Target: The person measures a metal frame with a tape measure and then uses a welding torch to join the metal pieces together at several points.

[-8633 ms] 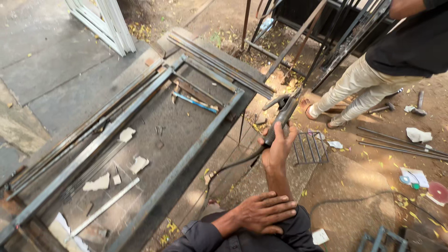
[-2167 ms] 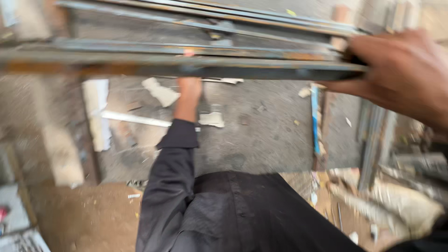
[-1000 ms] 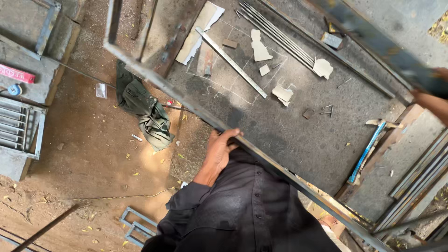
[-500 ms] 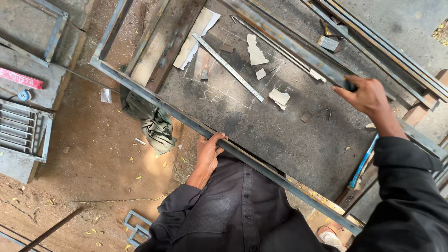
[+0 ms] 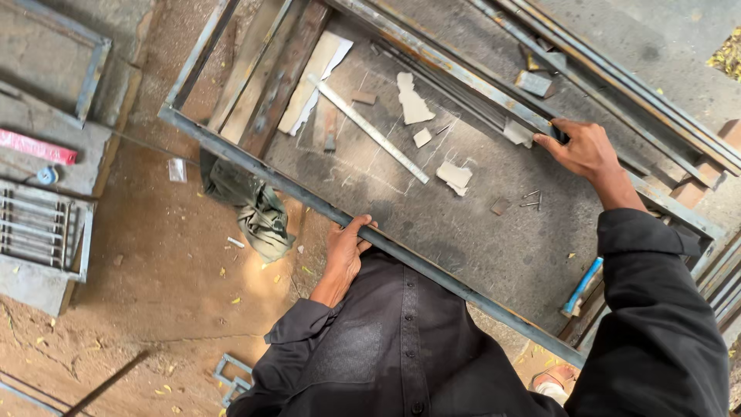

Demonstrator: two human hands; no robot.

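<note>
The left hand (image 5: 346, 245) is clenched around the near rail of a long rectangular steel frame (image 5: 255, 166), which runs diagonally from far left to near right over the worktop (image 5: 463, 232). Farther right, the right hand (image 5: 583, 148) grips the frame's far rail. White scraps (image 5: 454, 176) lie on the worktop between both rails.
</note>
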